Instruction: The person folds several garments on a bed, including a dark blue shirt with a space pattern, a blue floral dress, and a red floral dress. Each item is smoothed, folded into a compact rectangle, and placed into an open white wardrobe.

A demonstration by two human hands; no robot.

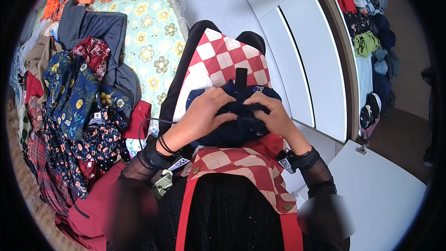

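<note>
A bundled dark navy garment (234, 132) with small light specks rests on my lap, over a red-and-cream checked apron (232, 56). My left hand (206, 111) grips its left part, with thumb and fingers pinching the cloth near the middle. From the other side my right hand (272, 114) holds the cloth, its fingers curled into a fold. Between the two hands the fabric is gathered and dips inward. A short black strip (241, 78) lies just beyond the garment. Which kind of garment it is cannot be made out.
At left a heap of mixed clothes (74, 97) lies on a bed with a green flowered sheet (146, 42). Right of me stand white drawer fronts (311, 60) and an open wardrobe holding folded clothes, one a green piece (366, 44). A white door panel (376, 195) juts out at lower right.
</note>
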